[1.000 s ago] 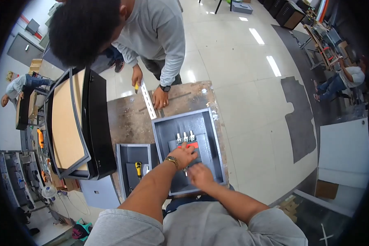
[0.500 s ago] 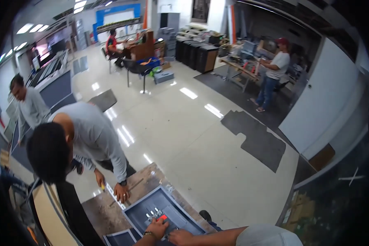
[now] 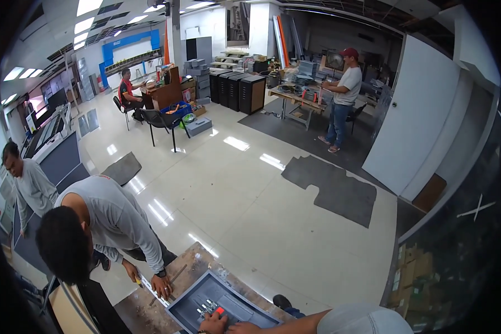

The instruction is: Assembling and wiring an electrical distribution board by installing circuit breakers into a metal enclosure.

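Note:
My left hand (image 3: 212, 323) is low in the picture, inside a shallow grey tray-like panel (image 3: 234, 298) with raised edges. Its fingers curl down beside a small bright red piece (image 3: 221, 310); whether they grip that piece is hidden. Several shiny metal fittings (image 3: 207, 305) stand in a short row just left of it. My right hand (image 3: 244, 327) lies close to the left one at the tray's near side. The fingers of this hand are bent inward, and what they hold, if anything, cannot be made out. The lower edge cuts off part of both hands.
The tray rests on a worn brown bench (image 3: 136, 306). Across it a co-worker (image 3: 108, 211) bends over a white slotted strip (image 3: 153, 292), both hands on it. Another person (image 3: 30, 178) stands at far left. Dark sheets (image 3: 339, 192) lie on the floor beyond.
The whole view has tilted upward, so the tray and my hands sit lower in the picture. Both hands stay in the tray by the red piece.

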The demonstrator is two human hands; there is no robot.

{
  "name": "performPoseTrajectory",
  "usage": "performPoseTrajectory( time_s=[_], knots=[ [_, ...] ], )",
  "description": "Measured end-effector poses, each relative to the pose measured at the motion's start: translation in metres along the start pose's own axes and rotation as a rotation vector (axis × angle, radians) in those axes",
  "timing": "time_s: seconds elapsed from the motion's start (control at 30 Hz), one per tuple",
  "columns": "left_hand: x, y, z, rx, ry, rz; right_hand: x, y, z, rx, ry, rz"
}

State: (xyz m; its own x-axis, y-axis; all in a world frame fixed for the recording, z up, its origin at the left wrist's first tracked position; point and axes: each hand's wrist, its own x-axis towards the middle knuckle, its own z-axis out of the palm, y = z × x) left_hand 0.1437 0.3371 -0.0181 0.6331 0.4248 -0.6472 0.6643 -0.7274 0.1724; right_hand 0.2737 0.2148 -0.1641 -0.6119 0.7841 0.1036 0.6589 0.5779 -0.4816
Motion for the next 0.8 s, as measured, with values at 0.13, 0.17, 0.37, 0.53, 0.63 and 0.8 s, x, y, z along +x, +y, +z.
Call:
performPoseTrajectory(
  time_s=[0.13,0.17,0.37,0.53,0.63,0.8],
  knots=[
    [0.005,-0.007,0.016,-0.017,0.034,-0.004,0.001,0.0,-0.003,0.334,0.051,0.044],
    [0.005,-0.007,0.014,-0.019,0.037,-0.009,0.001,-0.001,-0.004,0.419,0.061,0.056],
    [-0.004,-0.007,0.01,-0.104,-0.032,-0.038,0.01,-0.01,-0.008,1.362,0.188,0.018],
    [-0.003,-0.006,0.008,0.07,0.07,0.098,-0.064,0.011,-0.012,0.792,0.063,0.004],
    [0.011,-0.012,0.032,-0.031,0.284,0.17,-0.021,0.045,0.058,0.658,0.157,0.209],
    [0.024,-0.022,0.062,-0.04,0.267,0.167,0.0,-0.039,-0.107,-0.273,0.278,-0.111]
  ],
)
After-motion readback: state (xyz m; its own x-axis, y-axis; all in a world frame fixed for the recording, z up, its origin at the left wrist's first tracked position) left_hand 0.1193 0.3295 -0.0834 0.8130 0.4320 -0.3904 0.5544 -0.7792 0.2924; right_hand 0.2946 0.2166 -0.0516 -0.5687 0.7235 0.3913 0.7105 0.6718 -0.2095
